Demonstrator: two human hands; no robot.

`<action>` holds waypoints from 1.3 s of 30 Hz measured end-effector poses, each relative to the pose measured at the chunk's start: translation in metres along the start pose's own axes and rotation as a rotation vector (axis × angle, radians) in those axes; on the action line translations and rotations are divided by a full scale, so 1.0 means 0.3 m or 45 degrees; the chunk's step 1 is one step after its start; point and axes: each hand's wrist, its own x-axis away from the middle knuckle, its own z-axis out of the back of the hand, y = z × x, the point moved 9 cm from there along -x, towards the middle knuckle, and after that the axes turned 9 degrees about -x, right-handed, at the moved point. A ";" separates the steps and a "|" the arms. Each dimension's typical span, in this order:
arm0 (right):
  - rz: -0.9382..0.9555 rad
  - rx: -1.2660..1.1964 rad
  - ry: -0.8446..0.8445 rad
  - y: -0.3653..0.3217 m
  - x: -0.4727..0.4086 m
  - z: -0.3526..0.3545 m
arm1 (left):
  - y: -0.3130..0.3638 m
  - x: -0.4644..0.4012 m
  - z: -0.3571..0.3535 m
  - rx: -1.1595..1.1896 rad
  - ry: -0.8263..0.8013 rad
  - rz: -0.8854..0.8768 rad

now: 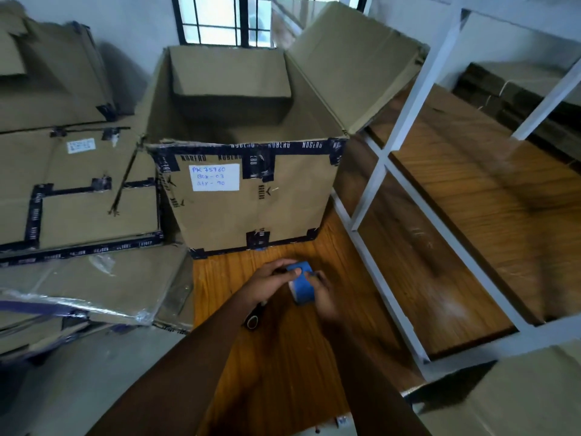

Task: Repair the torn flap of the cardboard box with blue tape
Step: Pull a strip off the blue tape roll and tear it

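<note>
On the wooden floor (283, 357), before the open cardboard box (251, 196): both hands on the blue tape roll (302, 283).
Left hand (270, 280) curls over the roll's top, thumb on the tape; right hand (325, 298) cups it from the side, probably gripping; flattened cartons (78, 190) left; white shelf frame (386, 152) right.

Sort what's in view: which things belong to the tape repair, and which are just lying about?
In use: blue tape roll, gripped by left hand and right hand; open cardboard box.

Lying about: flattened cartons on the left; white shelf frame; dark object under the left wrist, unidentifiable.
</note>
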 end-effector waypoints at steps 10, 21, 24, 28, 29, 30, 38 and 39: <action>-0.104 -0.376 0.212 0.049 -0.096 -0.055 | 0.070 0.039 0.016 0.484 -0.033 0.062; -0.053 -0.553 -0.222 -0.033 -0.056 -0.156 | 0.104 0.080 0.051 0.737 -0.011 0.052; -0.045 -0.570 -0.267 -0.046 -0.048 -0.156 | 0.110 0.091 0.062 0.802 -0.021 0.042; -0.025 -0.606 -0.331 -0.045 -0.057 -0.167 | 0.119 0.109 0.078 0.792 -0.037 0.019; -0.029 -0.573 -0.345 -0.042 -0.059 -0.169 | 0.122 0.114 0.084 0.772 -0.043 0.001; -0.018 -0.529 -0.366 -0.040 -0.063 -0.173 | 0.123 0.117 0.090 0.750 -0.042 -0.018; 0.157 -0.230 -0.372 -0.055 -0.075 -0.190 | 0.143 0.139 0.116 0.590 0.020 -0.130; 0.134 -0.253 -0.371 -0.053 -0.071 -0.193 | 0.139 0.137 0.117 0.595 0.031 -0.121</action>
